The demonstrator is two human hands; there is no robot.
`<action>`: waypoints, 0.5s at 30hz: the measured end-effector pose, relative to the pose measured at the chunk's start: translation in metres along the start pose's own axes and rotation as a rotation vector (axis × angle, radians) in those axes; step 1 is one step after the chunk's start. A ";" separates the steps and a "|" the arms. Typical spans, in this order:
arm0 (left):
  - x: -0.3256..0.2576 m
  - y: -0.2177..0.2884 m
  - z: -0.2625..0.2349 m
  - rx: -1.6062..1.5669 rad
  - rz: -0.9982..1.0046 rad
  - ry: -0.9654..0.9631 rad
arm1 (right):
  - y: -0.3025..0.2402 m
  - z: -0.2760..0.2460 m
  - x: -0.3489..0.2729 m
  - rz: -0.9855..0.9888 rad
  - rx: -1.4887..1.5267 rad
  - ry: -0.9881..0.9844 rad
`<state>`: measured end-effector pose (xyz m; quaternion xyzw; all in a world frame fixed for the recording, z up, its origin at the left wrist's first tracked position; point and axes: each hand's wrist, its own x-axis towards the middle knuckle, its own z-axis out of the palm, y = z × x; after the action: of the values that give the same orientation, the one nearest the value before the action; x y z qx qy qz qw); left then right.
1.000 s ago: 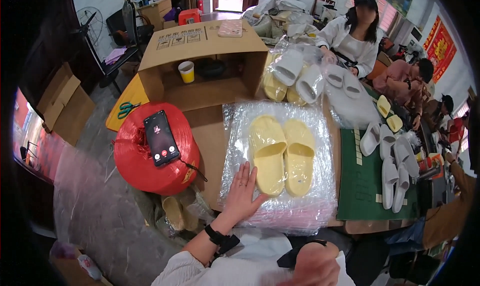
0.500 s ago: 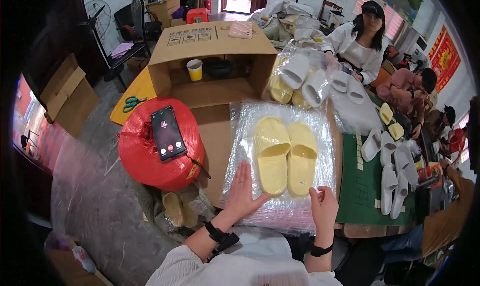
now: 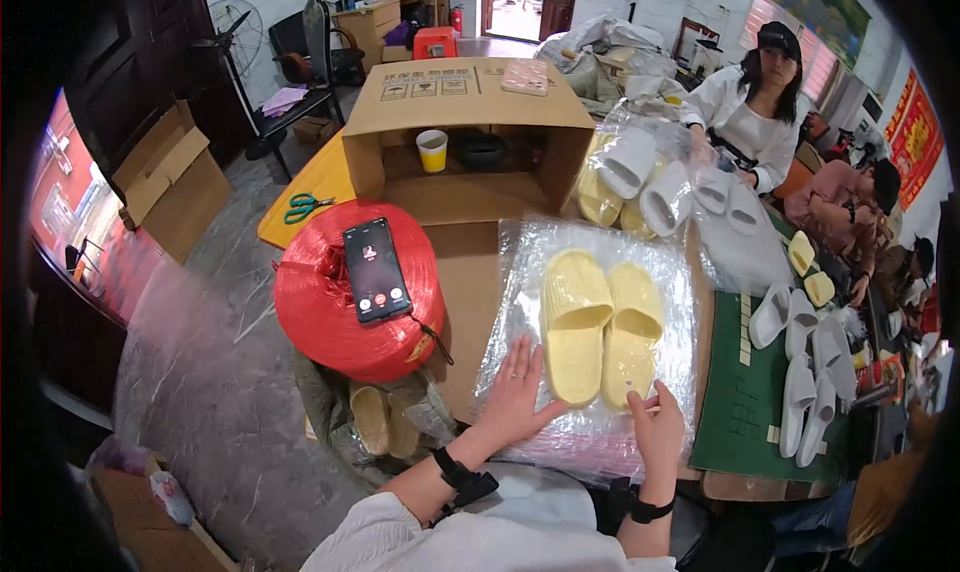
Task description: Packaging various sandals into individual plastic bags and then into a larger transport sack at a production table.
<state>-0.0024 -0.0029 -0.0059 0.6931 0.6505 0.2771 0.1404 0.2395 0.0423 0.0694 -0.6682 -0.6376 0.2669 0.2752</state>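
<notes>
1. Head view: I see the right hand (image 3: 660, 430) has come up from the lower edge to the heels of the yellow slippers (image 3: 577, 367), so both hands now flank the pair, right of centre.
2. The left hand (image 3: 512, 402) lies flat, fingers extended, on clear plastic (image 3: 512, 272), gripping nothing; the right's fingers half curl, and I cannot tell whether they pinch anything.
3. A red twine roll (image 3: 308, 334) under a phone (image 3: 376, 270), left of centre, and a cardboard box (image 3: 465, 90), upper centre, hem the plastic in.
</notes>
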 end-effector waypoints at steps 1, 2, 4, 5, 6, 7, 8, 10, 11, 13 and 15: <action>0.001 0.000 -0.002 -0.028 -0.006 -0.010 | 0.004 0.003 -0.001 0.036 0.129 -0.037; 0.002 0.001 -0.002 -0.024 -0.011 -0.008 | 0.006 0.004 -0.004 0.033 0.131 -0.042; 0.001 0.002 0.001 -0.009 -0.008 -0.011 | 0.009 0.008 -0.011 -0.016 0.509 0.011; 0.001 0.001 0.002 -0.023 0.001 0.006 | 0.005 0.003 -0.015 0.037 0.626 -0.045; 0.000 0.001 0.003 -0.019 -0.006 0.011 | 0.006 0.001 -0.018 0.034 0.627 -0.053; -0.001 0.001 0.004 -0.020 -0.013 0.004 | 0.008 0.000 -0.022 0.103 0.707 -0.027; 0.001 0.002 0.003 -0.022 -0.016 -0.004 | 0.012 -0.001 -0.024 0.174 0.786 0.004; 0.003 0.001 0.002 -0.026 -0.024 -0.024 | 0.020 -0.003 -0.027 0.202 0.795 -0.011; 0.003 0.000 0.004 -0.021 -0.003 -0.002 | 0.021 -0.005 -0.030 0.254 0.944 -0.036; 0.002 0.000 0.005 -0.028 -0.004 0.005 | 0.032 -0.006 -0.029 0.304 1.263 -0.113; 0.002 -0.001 0.005 -0.023 -0.002 0.004 | 0.034 -0.004 -0.019 0.338 1.351 -0.134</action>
<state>-0.0005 0.0001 -0.0096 0.6903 0.6483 0.2855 0.1474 0.2656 0.0217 0.0481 -0.4230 -0.2347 0.6846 0.5452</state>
